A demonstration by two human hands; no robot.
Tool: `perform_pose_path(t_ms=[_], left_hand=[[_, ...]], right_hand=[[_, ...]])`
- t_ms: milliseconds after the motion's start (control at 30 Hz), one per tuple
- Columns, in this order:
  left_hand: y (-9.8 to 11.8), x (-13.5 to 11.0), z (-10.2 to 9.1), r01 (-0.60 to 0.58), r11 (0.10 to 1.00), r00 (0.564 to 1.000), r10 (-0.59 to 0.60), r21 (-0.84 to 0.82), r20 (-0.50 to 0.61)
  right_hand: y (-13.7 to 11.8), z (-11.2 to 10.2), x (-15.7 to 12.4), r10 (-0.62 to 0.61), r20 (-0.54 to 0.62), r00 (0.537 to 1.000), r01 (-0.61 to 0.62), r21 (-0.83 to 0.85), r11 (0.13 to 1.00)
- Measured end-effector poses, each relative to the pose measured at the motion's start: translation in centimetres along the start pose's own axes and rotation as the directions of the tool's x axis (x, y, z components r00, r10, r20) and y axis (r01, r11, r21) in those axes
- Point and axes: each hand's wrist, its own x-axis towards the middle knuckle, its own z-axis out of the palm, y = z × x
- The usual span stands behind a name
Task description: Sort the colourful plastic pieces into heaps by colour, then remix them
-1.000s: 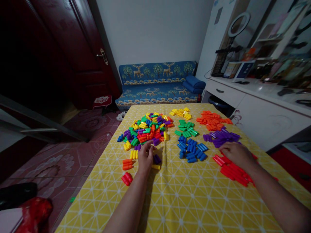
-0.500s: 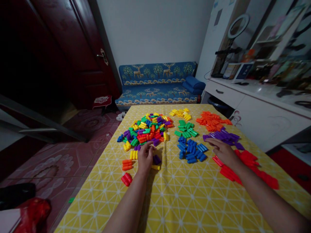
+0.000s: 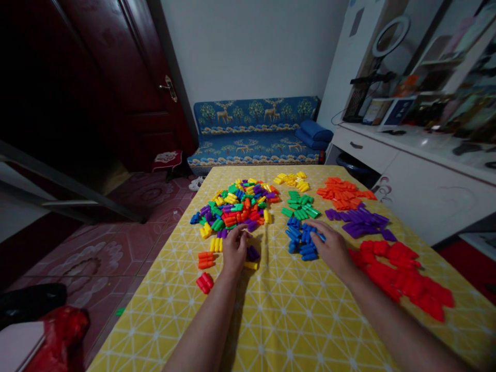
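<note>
My left hand (image 3: pixel 235 251) is at the near edge of a mixed heap of colored plastic bullet-shaped toy pieces (image 3: pixel 240 207). Its fingers are curled with the thumb close to them; what they hold, if anything, is hidden. Purple pieces (image 3: pixel 253 253) and a yellow piece (image 3: pixel 251 265) lie just right of it. My right hand (image 3: pixel 329 247) is over the right side of a blue pile (image 3: pixel 297 233), its fingers stretched out and thumb apart, with nothing visible in it. Behind the right wrist spreads a red pile (image 3: pixel 406 276).
Sorted piles of green (image 3: pixel 300 205), yellow (image 3: pixel 292 180), orange (image 3: pixel 343 193) and purple pieces (image 3: pixel 362 221) lie farther back. Left of my left hand are small orange (image 3: pixel 205 260) and red groups (image 3: pixel 204 282). A patterned sofa (image 3: pixel 256 139) stands beyond the table (image 3: pixel 282 320).
My right hand has moved left from the purple pile to the blue pile. My left hand stays by the mixed heap. The view has shifted slightly.
</note>
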Motion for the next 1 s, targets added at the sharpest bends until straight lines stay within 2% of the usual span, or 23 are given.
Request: perform_pose_path(t_ms=[133,200,267,367,433,567,800,1000], left_hand=[[-0.2,-0.1,-0.2,-0.004,1.000,1.000,0.004,-0.011,0.005],[-0.2,-0.3,-0.3,-0.019,1.000,1.000,0.019,-0.003,-0.001],[-0.2,-0.3,-0.5,-0.036,0.999,0.999,0.036,0.007,-0.015],[-0.1,-0.4,-0.6,-0.046,0.999,0.999,0.046,0.000,-0.026],[0.0,-0.3,-0.6,-0.044,0.999,0.999,0.044,-0.002,-0.032],[0.2,-0.3,-0.7,-0.023,1.000,0.999,0.023,0.002,-0.036],[0.1,-0.3,-0.6,-0.011,1.000,1.000,0.011,-0.006,-0.020],[0.1,-0.3,-0.6,-0.001,1.000,1.000,0.001,0.010,0.003]], right_hand=[[-7.7,4.9,-3.1,-0.110,0.167,0.980,0.080,0.177,0.981],[-9.9,6.8,-4.0,-0.110,0.256,0.960,0.061,0.193,0.979],[-10.9,8.1,-4.3,-0.080,0.325,0.942,0.030,0.156,0.987],[-11.1,9.3,-3.8,-0.039,0.387,0.921,0.019,0.055,0.998],[-11.0,9.8,-3.2,-0.054,0.406,0.912,0.058,0.003,0.998],[-11.0,10.4,-2.8,-0.096,0.387,0.917,0.122,-0.043,0.992],[-10.6,10.4,-3.6,-0.019,0.363,0.932,0.064,-0.111,0.992],[-11.0,11.0,-3.0,0.067,0.376,0.924,0.049,-0.291,0.955]])
